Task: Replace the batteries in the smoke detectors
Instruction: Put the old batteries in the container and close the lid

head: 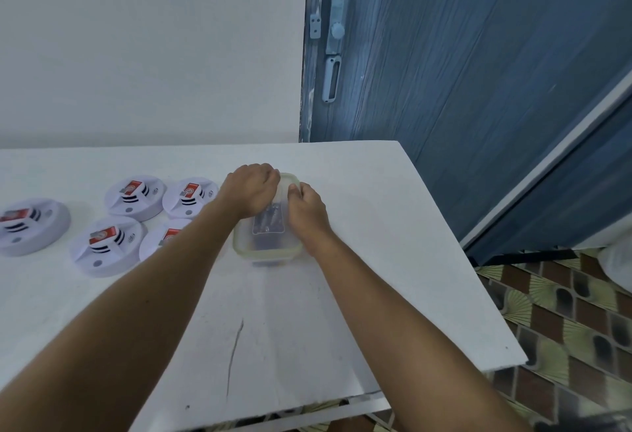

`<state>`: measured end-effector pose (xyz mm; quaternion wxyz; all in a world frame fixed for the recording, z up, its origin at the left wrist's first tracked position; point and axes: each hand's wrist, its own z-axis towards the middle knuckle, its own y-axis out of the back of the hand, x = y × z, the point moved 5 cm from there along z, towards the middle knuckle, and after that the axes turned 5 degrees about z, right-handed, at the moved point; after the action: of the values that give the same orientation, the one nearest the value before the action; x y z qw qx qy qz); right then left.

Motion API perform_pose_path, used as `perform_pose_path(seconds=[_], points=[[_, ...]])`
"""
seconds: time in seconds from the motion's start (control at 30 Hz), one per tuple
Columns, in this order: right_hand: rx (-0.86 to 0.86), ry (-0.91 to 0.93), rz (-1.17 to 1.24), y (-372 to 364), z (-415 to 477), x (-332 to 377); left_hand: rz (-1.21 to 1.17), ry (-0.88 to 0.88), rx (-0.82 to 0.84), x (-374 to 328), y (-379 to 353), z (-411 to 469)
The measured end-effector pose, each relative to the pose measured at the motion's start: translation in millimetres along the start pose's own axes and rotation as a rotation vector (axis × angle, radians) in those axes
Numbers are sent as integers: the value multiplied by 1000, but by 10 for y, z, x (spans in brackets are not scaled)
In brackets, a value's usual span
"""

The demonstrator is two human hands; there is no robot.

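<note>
A clear plastic container (266, 251) with a pale green rim and lid stands on the white table (376, 226); dark items show through it. My left hand (253, 190) lies over its far left corner, fingers curled on the lid edge. My right hand (307, 211) grips the right side of the lid. Several white round smoke detectors lie face down to the left, each with a red battery in its back: one (135, 197), another (189, 197), a third (106, 247). One (164, 240) is partly hidden by my left forearm.
Another detector (30, 226) sits at the far left. The table's right edge (461, 260) drops to a patterned tile floor (564, 322). A blue door (461, 55) with a latch stands behind; a white wall is at the back left.
</note>
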<state>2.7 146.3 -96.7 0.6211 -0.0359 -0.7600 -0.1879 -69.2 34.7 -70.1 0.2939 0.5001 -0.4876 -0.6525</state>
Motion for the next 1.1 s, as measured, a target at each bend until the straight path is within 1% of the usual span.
perform_pose_path(seconds=[0.07,0.13,0.23,0.3,0.43,0.57,0.67,0.8,0.93,1.1], points=[[3,-1,-3,0,0,9,-48,-17,-14,8,23,-9],[4,-2,-10,-1,-7,12,-160,-10,-37,23,53,-46],[3,-7,-18,-1,-26,25,-403,97,-112,92,104,-139],[8,-10,-22,-2,-22,24,-517,155,-118,141,88,-224],[-4,6,-13,5,-43,36,-534,186,-113,162,59,-430],[-15,2,3,17,-68,47,-547,165,-2,120,16,-629],[-31,-53,33,27,-62,36,-599,176,89,129,-7,-799],[-36,-177,145,73,-84,-14,-657,231,157,257,-21,-988],[-5,-216,194,134,-191,-83,-757,305,140,263,21,-1067],[5,-110,224,136,-275,-135,-780,321,89,209,11,-1050]])
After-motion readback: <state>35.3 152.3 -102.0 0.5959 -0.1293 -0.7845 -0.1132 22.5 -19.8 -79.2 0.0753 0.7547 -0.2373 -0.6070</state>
